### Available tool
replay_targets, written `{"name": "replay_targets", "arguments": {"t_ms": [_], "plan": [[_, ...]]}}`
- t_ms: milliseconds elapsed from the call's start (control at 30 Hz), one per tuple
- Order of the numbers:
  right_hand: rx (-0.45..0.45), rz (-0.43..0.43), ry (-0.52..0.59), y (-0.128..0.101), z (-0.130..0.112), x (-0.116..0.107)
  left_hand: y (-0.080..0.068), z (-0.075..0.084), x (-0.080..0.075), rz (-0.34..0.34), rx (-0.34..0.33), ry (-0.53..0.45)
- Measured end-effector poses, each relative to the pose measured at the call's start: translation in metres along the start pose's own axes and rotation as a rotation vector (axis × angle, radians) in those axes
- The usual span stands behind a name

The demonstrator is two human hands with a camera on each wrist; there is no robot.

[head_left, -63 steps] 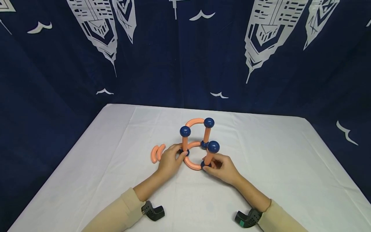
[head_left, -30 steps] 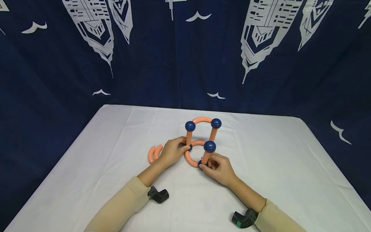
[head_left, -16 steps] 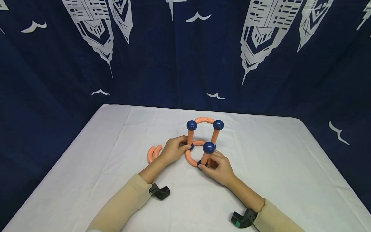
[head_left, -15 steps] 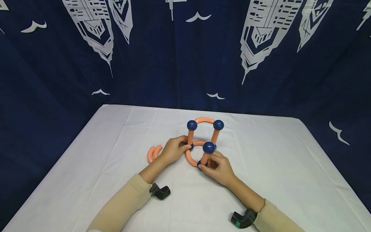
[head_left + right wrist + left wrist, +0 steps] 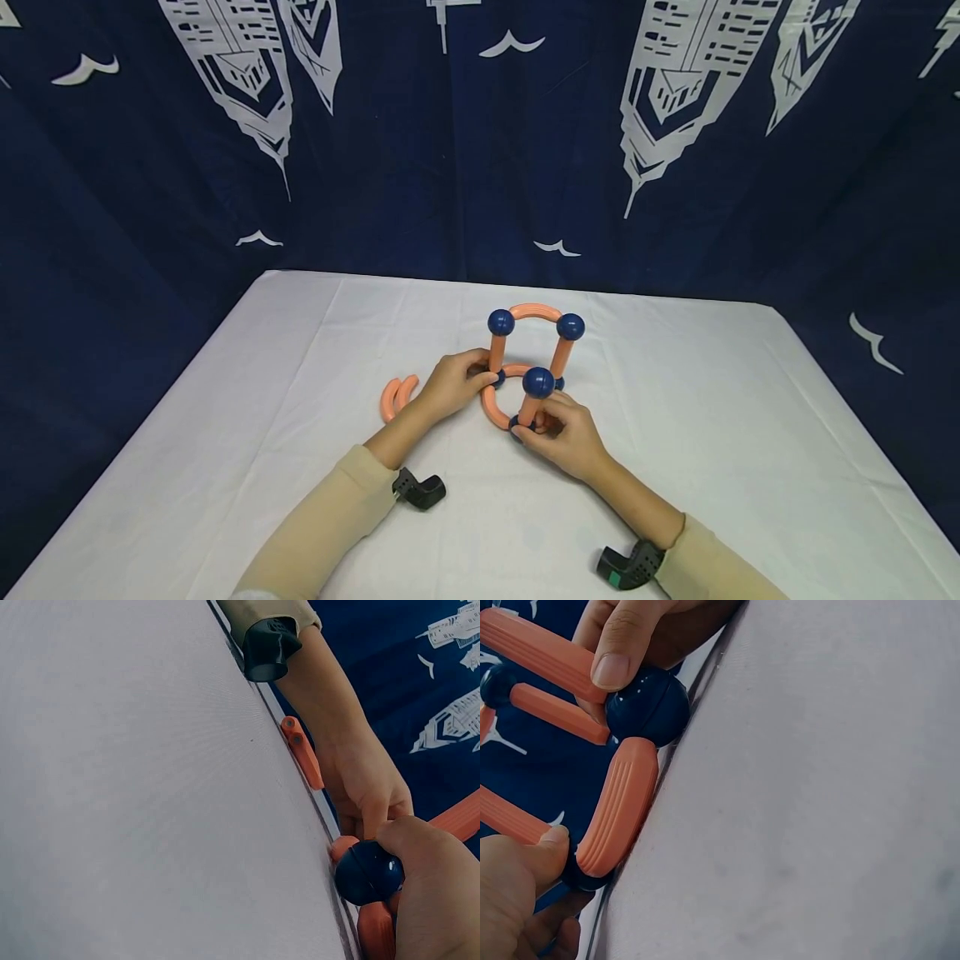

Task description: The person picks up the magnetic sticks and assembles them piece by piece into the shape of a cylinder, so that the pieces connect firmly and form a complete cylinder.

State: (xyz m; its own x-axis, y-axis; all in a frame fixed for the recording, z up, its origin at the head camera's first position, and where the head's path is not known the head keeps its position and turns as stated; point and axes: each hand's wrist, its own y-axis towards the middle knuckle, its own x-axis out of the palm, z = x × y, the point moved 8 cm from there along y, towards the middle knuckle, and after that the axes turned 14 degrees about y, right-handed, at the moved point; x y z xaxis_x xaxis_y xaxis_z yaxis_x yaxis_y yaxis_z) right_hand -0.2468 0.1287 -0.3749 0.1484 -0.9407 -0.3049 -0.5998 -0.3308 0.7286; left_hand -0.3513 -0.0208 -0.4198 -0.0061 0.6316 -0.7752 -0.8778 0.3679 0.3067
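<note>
A toy frame of orange magnetic rods and blue balls stands mid-table. Its curved base rod (image 5: 491, 408) links lower balls, and three straight rods rise to upper balls, among them a front ball (image 5: 538, 382). One curved rod (image 5: 536, 310) bridges the two rear upper balls. My left hand (image 5: 452, 385) pinches the lower left ball (image 5: 498, 379), thumb on the near side. With thumb and fingers, my right hand (image 5: 568, 437) holds the lower front ball (image 5: 649, 707) at the foot of the front upright (image 5: 529, 410). Its fingers are partly hidden behind that rod.
Two loose curved orange rods (image 5: 388, 400) lie left of the frame, close to my left forearm. A white cloth covers the table (image 5: 712, 417). Behind it hangs a dark blue curtain (image 5: 450, 167) with white prints. Black wrist cameras (image 5: 422, 492) sit at both cuffs.
The frame's rear part has swung to the right, turning about the front ball. My left hand has moved right and slightly away with it; my right hand has shifted only slightly.
</note>
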Motion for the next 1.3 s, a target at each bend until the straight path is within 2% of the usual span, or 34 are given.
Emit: {"name": "replay_targets", "arguments": {"t_ms": [300,900,1100,1300], "plan": [[-0.007,-0.003,-0.016,0.000,-0.001,0.001,0.001,-0.001,0.002,-0.021,0.000,-0.028],[0.013,0.000,-0.012,-0.001,-0.001,-0.001,0.000,0.001,0.003,-0.066,0.002,-0.014],[0.016,-0.005,-0.013,-0.001,-0.001,-0.001,-0.006,0.001,0.001,-0.066,0.008,0.027],[0.009,-0.004,-0.011,0.000,-0.001,-0.001,-0.017,-0.001,-0.009,-0.033,-0.020,0.071]]}}
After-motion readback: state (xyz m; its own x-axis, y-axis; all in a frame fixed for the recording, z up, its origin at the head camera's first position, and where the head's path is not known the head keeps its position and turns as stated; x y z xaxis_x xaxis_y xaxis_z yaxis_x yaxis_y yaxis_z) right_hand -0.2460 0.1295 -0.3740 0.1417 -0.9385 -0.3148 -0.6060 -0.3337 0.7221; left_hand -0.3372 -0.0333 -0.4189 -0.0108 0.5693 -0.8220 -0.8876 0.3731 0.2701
